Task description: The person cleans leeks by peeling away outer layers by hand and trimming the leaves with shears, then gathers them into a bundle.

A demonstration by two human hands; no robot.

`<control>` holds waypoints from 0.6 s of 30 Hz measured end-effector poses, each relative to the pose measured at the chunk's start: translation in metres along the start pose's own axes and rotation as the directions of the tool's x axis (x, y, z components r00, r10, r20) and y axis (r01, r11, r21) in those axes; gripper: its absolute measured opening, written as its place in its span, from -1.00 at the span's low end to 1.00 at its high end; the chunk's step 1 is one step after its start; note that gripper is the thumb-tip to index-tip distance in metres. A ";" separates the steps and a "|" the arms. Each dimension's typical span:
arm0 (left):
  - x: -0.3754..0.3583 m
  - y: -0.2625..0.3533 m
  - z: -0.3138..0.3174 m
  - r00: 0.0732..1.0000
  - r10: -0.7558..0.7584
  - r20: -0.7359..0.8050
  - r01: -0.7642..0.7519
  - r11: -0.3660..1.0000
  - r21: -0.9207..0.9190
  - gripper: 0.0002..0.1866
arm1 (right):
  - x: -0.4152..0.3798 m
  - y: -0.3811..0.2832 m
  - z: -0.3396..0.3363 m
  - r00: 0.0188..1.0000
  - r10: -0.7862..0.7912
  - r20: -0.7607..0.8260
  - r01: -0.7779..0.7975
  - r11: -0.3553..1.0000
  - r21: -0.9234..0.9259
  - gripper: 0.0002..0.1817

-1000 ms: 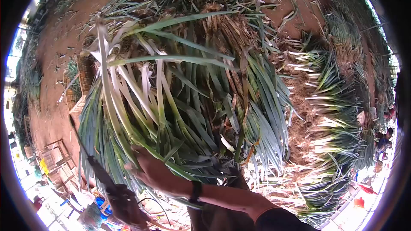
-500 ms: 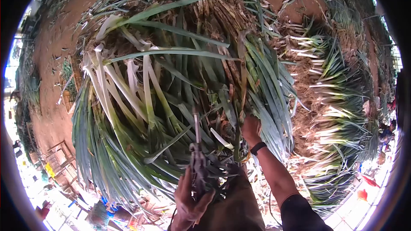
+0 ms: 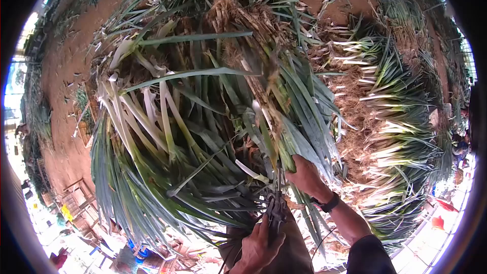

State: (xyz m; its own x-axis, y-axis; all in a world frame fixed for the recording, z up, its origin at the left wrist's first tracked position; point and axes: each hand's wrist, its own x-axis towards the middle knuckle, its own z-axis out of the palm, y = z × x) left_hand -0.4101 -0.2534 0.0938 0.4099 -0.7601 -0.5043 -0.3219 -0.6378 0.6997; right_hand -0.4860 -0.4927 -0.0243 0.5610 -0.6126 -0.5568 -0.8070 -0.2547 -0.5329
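Observation:
A large heap of leeks (image 3: 203, 122), with white stalks, long green leaves and brown roots, fills the middle of the view. My right hand (image 3: 306, 176), with a dark band at the wrist, grips a leek (image 3: 264, 122) at the heap's lower right. My left hand (image 3: 258, 246) is low in the centre, closed on the dark handle of a knife (image 3: 276, 212). The blade points up toward the leaves just left of my right hand.
More leeks lie in rows (image 3: 395, 122) on the right, roots toward the heap. Red-brown dirt ground (image 3: 66, 71) runs along the left, with wooden crates (image 3: 83, 111) on it. My dark trousers (image 3: 297, 259) show at the bottom.
My left hand has brought the knife from the far lower left to the centre, under the leaves. My right hand swung from the lower left to the right side and now grips a leek lower down.

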 end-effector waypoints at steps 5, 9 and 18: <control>0.031 0.011 0.009 0.999 -0.035 0.013 0.035 0.999 -0.007 -0.13 | 0.000 0.004 -0.002 0.999 0.045 0.030 -0.048 0.991 0.128 -0.46; 0.083 0.013 0.006 0.999 -0.004 -0.042 0.005 1.000 0.024 -0.20 | 0.007 0.013 -0.011 0.996 0.012 0.092 -0.036 0.965 0.260 -0.27; 0.050 0.035 -0.008 0.991 -0.049 0.127 0.047 0.999 0.022 -0.12 | 0.039 0.044 -0.021 0.971 0.080 0.224 -0.205 0.759 0.617 -0.13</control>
State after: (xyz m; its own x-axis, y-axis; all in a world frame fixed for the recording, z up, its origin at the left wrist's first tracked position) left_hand -0.3940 -0.3128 0.0971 0.3137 -0.7372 -0.5984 -0.3213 -0.6754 0.6637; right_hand -0.5031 -0.5431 -0.0560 0.5220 -0.4473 -0.7263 -0.6139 0.3942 -0.6839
